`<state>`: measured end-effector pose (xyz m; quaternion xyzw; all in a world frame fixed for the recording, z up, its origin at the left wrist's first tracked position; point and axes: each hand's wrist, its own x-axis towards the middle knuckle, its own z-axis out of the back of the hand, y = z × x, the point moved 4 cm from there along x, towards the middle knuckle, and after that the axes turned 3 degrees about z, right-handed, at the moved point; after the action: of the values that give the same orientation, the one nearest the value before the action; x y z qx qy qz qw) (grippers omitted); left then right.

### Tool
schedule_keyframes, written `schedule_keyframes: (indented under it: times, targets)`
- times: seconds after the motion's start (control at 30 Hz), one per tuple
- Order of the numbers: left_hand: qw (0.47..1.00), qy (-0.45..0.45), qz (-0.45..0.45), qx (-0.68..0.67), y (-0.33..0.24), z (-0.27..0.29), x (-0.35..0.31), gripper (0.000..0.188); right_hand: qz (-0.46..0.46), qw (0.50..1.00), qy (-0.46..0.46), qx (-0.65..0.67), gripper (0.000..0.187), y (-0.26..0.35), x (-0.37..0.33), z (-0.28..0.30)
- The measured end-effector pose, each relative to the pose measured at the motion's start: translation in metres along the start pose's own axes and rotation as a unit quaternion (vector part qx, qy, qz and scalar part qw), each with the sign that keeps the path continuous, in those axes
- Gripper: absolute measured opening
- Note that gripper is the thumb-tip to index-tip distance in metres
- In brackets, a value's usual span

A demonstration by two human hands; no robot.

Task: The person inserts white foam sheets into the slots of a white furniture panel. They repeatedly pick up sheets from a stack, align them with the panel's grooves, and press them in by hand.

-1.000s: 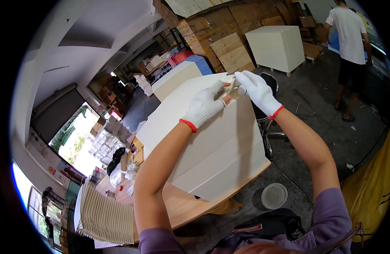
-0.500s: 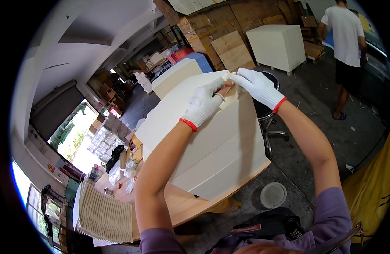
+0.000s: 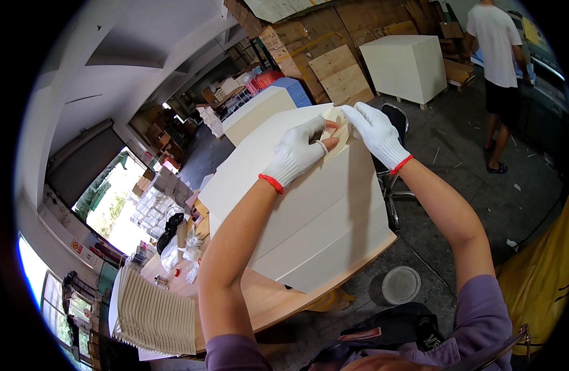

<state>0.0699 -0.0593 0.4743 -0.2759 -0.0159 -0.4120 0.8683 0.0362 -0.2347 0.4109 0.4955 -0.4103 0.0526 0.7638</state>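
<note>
A large stack of cream board sheets (image 3: 303, 204) stands before me on a wooden table. Its far right corner has a curled, lifted piece of sheet (image 3: 341, 143). My left hand (image 3: 297, 151) wears a white glove with red cuff, thumb and forefinger tips bare. It rests at the stack's edge, those fingers apart and touching the curl. My right hand (image 3: 376, 133), gloved likewise, pinches the sheet's corner from the other side. The glove partly hides its fingertips.
A pile of fanned cream pads (image 3: 155, 312) and plastic bags (image 3: 189, 250) lie on the table (image 3: 272, 303). A black chair (image 3: 392, 123) stands beyond the stack's right side, a round lidded bucket (image 3: 400, 285) on the floor. Another person (image 3: 497, 55) stands at a machine far right.
My right hand has shifted slightly right and down, its fingers more upright. The sheet's corner curls more openly between my hands. The other person has leaned toward the machine.
</note>
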Motion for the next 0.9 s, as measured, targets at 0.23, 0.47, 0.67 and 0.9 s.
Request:
schedule_keyframes:
  times: [0.23,0.47,0.67,0.9]
  targets:
    - [0.996,-0.047,-0.079,-0.003,0.005,0.001,0.0,0.033,-0.019,1.0,0.003,0.008,0.052,0.008,-0.003,-0.001]
    - [1.0,0.011,0.025,0.005,-0.003,-0.003,-0.001,0.031,0.01,1.0,-0.007,0.01,0.05,-0.001,-0.001,-0.002]
    - [0.999,-0.01,-0.034,0.024,0.005,-0.002,0.002,0.034,0.004,1.0,-0.008,0.016,0.049,-0.001,-0.001,-0.003]
    - [0.999,0.001,-0.036,0.01,0.002,-0.001,0.0,0.033,0.001,1.0,-0.018,0.011,0.05,0.001,-0.004,-0.002]
